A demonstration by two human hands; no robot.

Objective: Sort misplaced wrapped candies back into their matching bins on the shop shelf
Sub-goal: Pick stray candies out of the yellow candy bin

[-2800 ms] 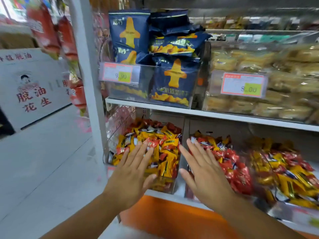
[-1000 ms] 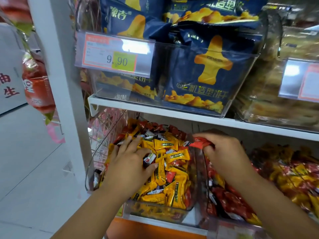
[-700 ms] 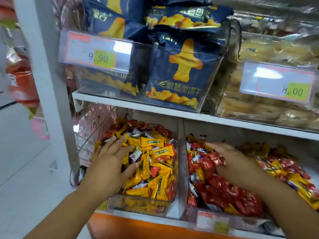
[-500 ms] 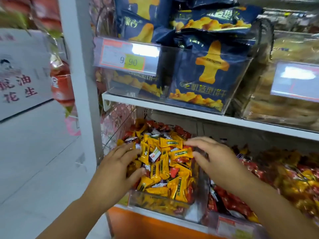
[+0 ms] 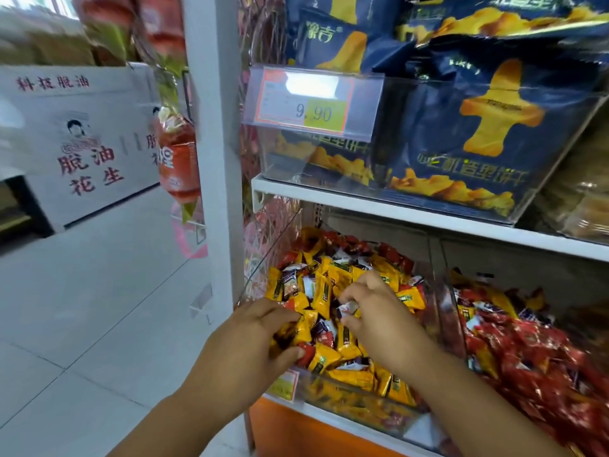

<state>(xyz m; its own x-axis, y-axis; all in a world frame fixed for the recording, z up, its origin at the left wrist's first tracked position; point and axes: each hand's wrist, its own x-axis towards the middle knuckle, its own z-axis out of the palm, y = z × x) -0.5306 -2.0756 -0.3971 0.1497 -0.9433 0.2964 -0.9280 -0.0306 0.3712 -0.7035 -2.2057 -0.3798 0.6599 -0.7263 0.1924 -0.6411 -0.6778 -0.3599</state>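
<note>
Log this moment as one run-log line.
left hand: grips yellow candies | right hand: pinches one pale candy | both in: left bin

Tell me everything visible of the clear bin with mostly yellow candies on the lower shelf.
The clear bin looks like transparent plastic, with slanted side walls. It stands at the left end of the lower shelf, beside a bin of red candies. It is heaped with yellow wrapped candies, mixed with red and white ones. A small blurred label hangs on its front. The left hand grips some yellow ones in it; the right hand pinches a pale-wrapped candy above the heap.
</note>
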